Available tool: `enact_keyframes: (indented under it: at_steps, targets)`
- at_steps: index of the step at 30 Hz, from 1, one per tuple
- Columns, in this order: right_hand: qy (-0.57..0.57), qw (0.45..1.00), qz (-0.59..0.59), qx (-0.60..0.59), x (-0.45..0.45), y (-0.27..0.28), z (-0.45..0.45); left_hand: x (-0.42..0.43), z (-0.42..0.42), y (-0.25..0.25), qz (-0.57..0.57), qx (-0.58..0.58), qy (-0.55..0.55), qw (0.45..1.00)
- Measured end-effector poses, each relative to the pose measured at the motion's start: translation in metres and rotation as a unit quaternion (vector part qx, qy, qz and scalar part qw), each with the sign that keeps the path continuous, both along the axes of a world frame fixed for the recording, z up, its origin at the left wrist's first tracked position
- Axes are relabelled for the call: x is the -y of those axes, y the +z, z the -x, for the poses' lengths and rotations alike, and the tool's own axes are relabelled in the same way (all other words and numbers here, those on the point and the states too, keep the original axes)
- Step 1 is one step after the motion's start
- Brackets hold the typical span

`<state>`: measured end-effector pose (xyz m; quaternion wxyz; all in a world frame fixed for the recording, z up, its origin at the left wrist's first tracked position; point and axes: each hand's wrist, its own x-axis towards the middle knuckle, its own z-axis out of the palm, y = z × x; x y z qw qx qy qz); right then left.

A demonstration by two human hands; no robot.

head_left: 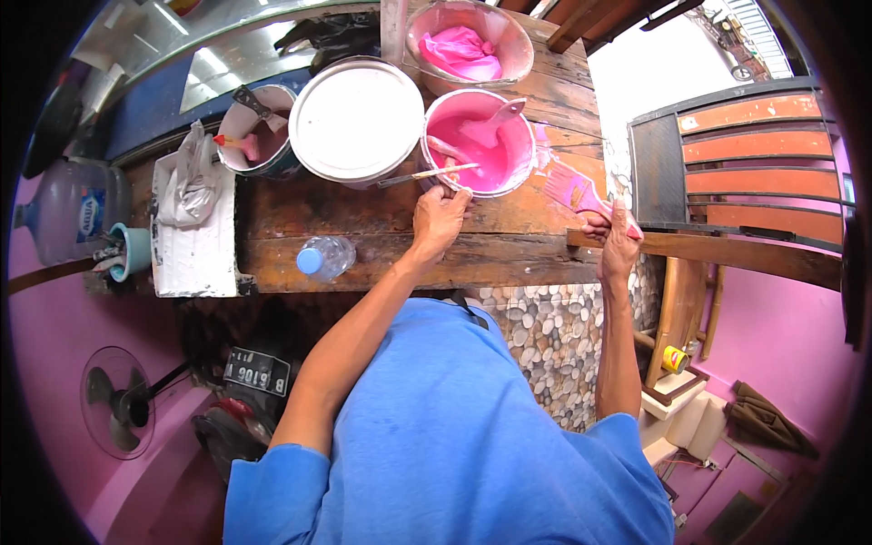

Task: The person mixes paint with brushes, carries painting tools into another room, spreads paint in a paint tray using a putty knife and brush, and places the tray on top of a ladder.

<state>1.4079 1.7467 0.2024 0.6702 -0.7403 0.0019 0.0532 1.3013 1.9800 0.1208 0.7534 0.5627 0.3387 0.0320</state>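
While the paintbrush [570, 188] lies angled over the right end of the wooden table [363, 245], its wide bristles coated pink, the right hand [620, 241] is closed around its handle. Just left of the bristles stands a bucket [530, 163] of pink paint [495, 162], with a pink-smeared tool [486, 134] leaning inside it. A thin stick [427, 174] slants across the bucket's near left edge. The left hand [442, 218] has its fingers bent beside that edge, next to the stick; whether it grips the stick or the rim, I cannot tell.

Left of the paint stands a bucket with a white lid [357, 118], and behind the paint is another bucket [520, 68] holding a pink bag [461, 53]. Farther left, a smaller bucket [227, 136] holds a scraper [256, 106] and a red-tipped handle [234, 142]. Next to that lies a white foam board [195, 259] with a crumpled plastic bag [191, 186] on it. Near the table's front edge is a clear bottle [336, 258] with a blue cap. A large water jug [82, 209] stands at far left, and a fan [118, 400] below it.
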Motion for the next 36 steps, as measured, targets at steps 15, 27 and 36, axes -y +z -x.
enact_keyframes:
  at_steps: [15, 27, 36]
  targets:
    - [0.009, 0.999, 0.030, -0.005, 0.015, -0.019, -0.036, -0.013, 0.195, -0.017, -0.021, -0.268, 0.117, 0.956]
    - [0.239, 0.970, -0.015, 0.049, -0.032, 0.018, -0.022, -0.045, 0.168, -0.028, -0.369, -0.133, 0.276, 0.877]
    - [0.427, 0.903, -0.038, -0.034, -0.056, 0.059, 0.043, -0.069, 0.171, -0.018, -0.389, -0.077, 0.276, 0.875]
